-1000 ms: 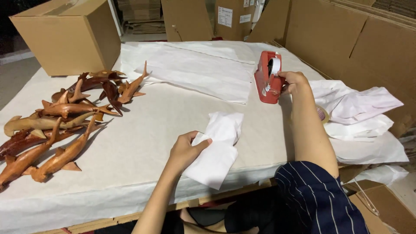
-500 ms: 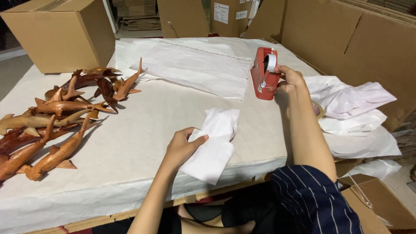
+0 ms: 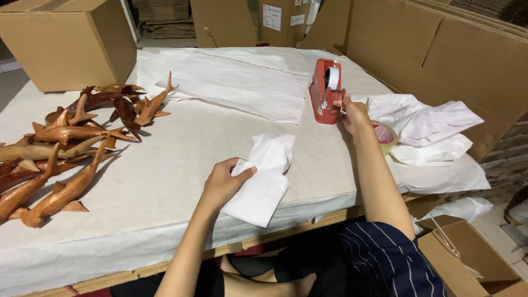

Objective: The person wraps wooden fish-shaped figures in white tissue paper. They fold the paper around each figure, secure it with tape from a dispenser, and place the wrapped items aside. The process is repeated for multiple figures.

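- Head view, looking down over a paper-covered table (image 3: 165, 165): we sat at its near edge with both bare arms stretched out over the work.
- Our left hand (image 3: 223, 181) lay on a white paper-wrapped bundle (image 3: 263, 179) near the table's front edge, thumb on top and fingers curled under one side, pinching the folded paper closed.
- Our right hand (image 3: 355, 113) reached to the red tape dispenser (image 3: 324, 93), which stood upright farther back on the table; the fingertips were drawn together at its cutting end, apparently on the tape's free end, though we could not tell how firm the grip was.
- Just beside that wrist sat a loose roll of tape (image 3: 386, 135), resting against crumpled white paper sheets (image 3: 429, 129).
- Carved wooden fish figures (image 3: 66, 143) lay heaped at the table's left, with a cardboard box (image 3: 69, 44) behind them, well apart from both hands.
- In our judgement, the pull would go best with the dispenser kept flat and the tape drawn straight, then torn down across the blade, while the left hand kept the fold pinched so the wrap stayed tight.
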